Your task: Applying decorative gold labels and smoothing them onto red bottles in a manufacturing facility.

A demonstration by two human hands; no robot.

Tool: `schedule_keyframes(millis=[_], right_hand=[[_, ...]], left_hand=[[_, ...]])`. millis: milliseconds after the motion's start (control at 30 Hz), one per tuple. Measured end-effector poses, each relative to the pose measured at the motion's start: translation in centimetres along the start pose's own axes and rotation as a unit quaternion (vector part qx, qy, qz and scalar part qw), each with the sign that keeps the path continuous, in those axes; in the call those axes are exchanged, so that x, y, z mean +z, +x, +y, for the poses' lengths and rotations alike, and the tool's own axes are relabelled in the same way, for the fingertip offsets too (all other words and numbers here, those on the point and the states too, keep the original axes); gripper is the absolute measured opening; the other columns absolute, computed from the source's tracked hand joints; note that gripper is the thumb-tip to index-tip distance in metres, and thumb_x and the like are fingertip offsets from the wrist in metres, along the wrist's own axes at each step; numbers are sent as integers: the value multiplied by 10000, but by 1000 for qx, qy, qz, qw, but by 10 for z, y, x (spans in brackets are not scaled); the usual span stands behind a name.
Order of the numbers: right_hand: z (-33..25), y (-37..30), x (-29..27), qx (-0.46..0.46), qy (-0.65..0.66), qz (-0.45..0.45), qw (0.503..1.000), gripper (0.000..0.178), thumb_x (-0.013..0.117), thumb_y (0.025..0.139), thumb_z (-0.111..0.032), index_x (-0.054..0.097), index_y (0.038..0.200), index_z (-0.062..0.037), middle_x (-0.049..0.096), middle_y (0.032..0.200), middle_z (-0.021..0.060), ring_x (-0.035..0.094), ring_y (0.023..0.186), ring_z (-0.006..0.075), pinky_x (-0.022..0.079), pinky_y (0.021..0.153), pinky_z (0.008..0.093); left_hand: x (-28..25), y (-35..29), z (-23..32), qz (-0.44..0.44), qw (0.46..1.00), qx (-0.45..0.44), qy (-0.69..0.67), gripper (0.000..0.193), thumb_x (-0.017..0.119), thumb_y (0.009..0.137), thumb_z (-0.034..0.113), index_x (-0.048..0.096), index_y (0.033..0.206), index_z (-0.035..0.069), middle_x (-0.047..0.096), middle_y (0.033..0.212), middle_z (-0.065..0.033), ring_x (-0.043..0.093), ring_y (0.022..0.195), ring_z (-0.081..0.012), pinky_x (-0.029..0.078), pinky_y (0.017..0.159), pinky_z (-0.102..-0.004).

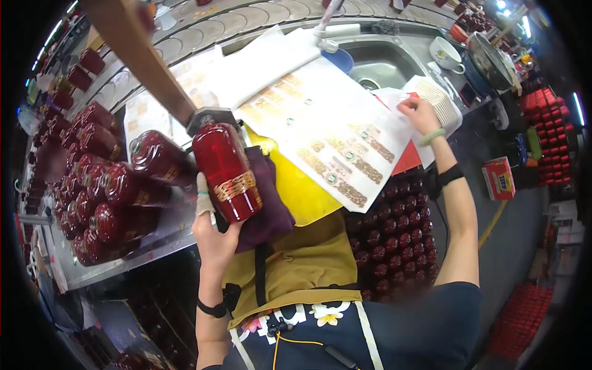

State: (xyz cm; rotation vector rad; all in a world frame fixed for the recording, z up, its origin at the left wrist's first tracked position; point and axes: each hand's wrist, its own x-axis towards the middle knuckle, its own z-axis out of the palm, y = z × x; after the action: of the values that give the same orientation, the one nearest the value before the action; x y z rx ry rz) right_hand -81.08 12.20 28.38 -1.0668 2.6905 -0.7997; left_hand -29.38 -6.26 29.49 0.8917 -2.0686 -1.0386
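Observation:
My left hand (214,237), with a pale covering on one finger, is closed on the base of a glossy dark-red bottle (223,163). The bottle tilts across a purple cloth (271,203), and a patterned gold band runs around its lower part. Its far end meets a dark hexagonal piece (209,117) at the foot of a wooden post. Out to the right, my right hand (420,116) pinches at the upper right edge of a white decal sheet (320,135) printed with gold and brown patterns. The exact spot between those fingertips is hard to make out.
Many dark-red bottles (117,185) crowd the metal table on the left. A yellow sheet (302,197) lies under the decals. Beyond are a sink (382,61), a white cup (445,54) and a pale stack (431,98). Packed red bottles (394,240) stand below, right of my lap.

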Motion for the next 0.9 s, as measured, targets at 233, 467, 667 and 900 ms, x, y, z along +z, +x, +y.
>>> schedule_keyframes(millis=[233,467,667,900], right_hand=[[62,80,9,12,-116,-5,993,373,718,926,-326,763,1184,-61,719,1055,188,674,945,284,527,879,371],[45,121,5,41,-143,-128,981,407,714,895,-441,778,1089,-89,743,1019,193,704,979,312,526,902,413],[41,46,-66,61,-61,131,988,332,777,869,-334,693,1023,-52,731,958,161,713,883,309,537,823,409],[193,-161,-195,208,-67,422,880,326,689,933,-262,682,1093,22,763,1020,181,744,908,352,568,797,436]], left_hand=[[-2,0,-8,7,999,-5,37,998,857,784,83,300,1604,-29,556,1492,-197,591,1304,-263,435,1111,-381],[-1,2,-13,3,998,-8,59,1012,869,774,104,303,1603,-25,458,1585,-210,528,1389,-279,405,1146,-388],[2,1,-19,25,994,18,101,990,836,761,20,310,1599,-30,456,1584,-226,480,1438,-306,342,1188,-381],[4,0,-37,-9,997,52,54,984,784,802,-79,244,1623,-23,330,1655,-151,398,1456,-238,306,1209,-374]])
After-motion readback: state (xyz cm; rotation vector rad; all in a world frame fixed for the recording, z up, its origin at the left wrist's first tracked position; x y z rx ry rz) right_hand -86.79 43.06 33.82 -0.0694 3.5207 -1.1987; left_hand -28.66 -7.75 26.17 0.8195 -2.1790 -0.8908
